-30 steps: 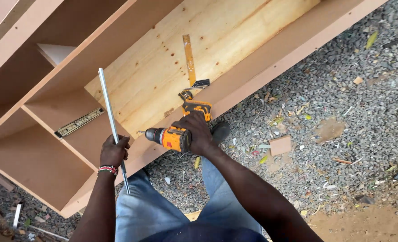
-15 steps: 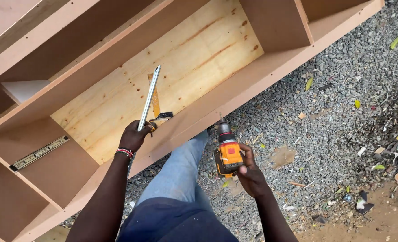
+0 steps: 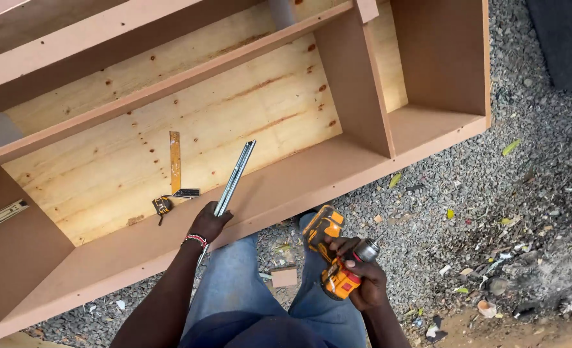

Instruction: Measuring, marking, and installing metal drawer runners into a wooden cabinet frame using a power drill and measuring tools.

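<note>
Head view: our left hand [image 3: 207,222] grips a metal drawer slide [image 3: 234,178] over the cabinet [image 3: 337,174], square [image 3: 175,164] just left. Right hand [image 3: 363,277] holds the drill [image 3: 329,258] over gravel [image 3: 492,193]. One-handed, the slide may slip or tilt.

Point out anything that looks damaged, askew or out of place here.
Nothing looks damaged. The plywood back of the cabinet shows brown stains and knots. Leaves and scraps litter the gravel. The left hand holds a metal rail; the right hand holds an orange drill.
</note>
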